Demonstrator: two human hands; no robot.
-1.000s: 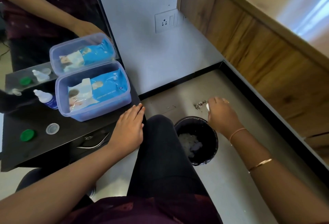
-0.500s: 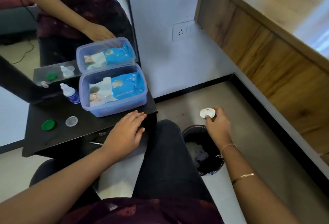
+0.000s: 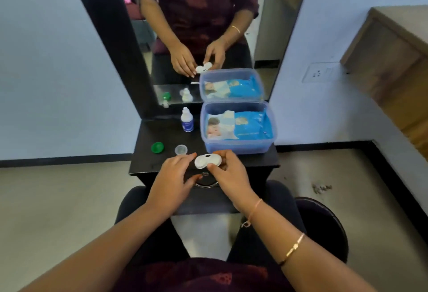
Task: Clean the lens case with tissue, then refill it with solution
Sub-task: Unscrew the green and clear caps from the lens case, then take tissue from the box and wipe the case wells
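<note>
While both hands met above the front edge of the small black table (image 3: 148,166), the right hand (image 3: 228,177) pinched the white plastic double-well lens case (image 3: 207,160) between thumb and fingertips, so the case sat in the air just over that front edge, near the middle. The left hand (image 3: 172,184) was half curled beside it, its fingertips (image 3: 188,156) at the case's left end; I could not tell whether they actually touched it, and it held nothing else. Both wells of the case faced up, with no caps on them. A round green cap (image 3: 157,147) lay near the table's left edge, and a round clear cap (image 3: 180,149) lay just right of it, both apart from the case. The small white solution bottle with a blue label (image 3: 187,120) stood upright toward the back edge, just left of the blue translucent plastic tub (image 3: 237,146), which filled the table's right side and held a blue pack of wipes (image 3: 240,126). A tall black-framed mirror (image 3: 108,43) rose from the back edge and showed the same hands and things. A dark round bin (image 3: 324,224) stood on the floor at the person's right.
</note>
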